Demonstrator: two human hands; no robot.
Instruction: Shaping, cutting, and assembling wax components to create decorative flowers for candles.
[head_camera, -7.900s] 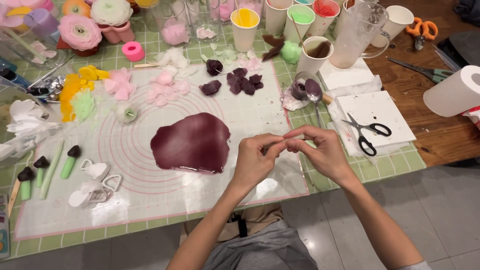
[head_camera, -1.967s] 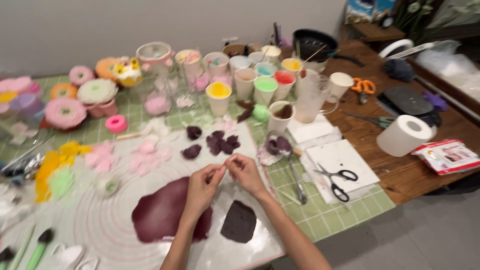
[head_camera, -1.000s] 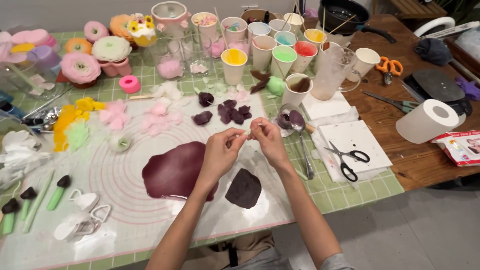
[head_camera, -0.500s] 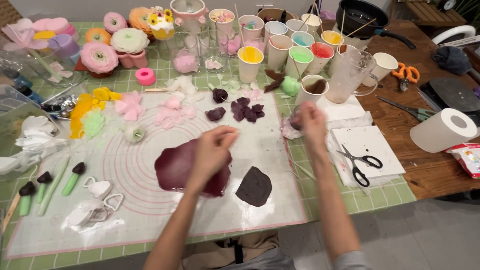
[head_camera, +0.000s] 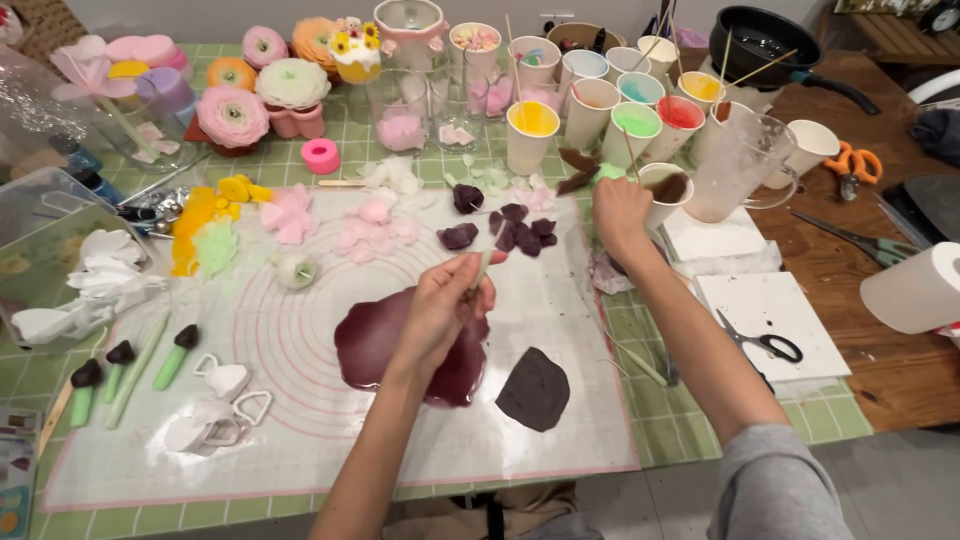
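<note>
- Grip, left hand (head_camera: 440, 305): fingers pinched narrow on a thin pale stick (head_camera: 483, 268), which stands nearly upright between thumb and fingertips; the hand hovers over the rolled dark-red sheet (head_camera: 385, 345).
- Grip, right hand (head_camera: 620, 205): fingers curled at the rim of a paper cup with brown liquid (head_camera: 668, 188); whether they hold a brush or tool there cannot be told.
- Left arm pose: forearm rises from the lower edge of the view, wrist bent slightly, palm turned towards the person.
- Right arm pose: stretched far forward and to the right, grey sleeve (head_camera: 775, 490) at the elbow, back of the hand up.
- Silicone mat (head_camera: 300, 440): white with pink rings, lying on the green-checked worktop (head_camera: 700, 420); it carries the sheet and a smaller dark cut piece (head_camera: 533, 388) just beside it.
- Dark petals (head_camera: 515, 230): a loose cluster on the mat, between the two hands.
- Handling judgement: the stick is best kept steady and clear of the soft sheet below, so nothing drips on or dents it; the reach to the cup calls for care, since the neighbouring cups of colour (head_camera: 635, 130) stand touching or near.
- Scissors (head_camera: 765, 343): on white paper, well apart from both hands.
</note>
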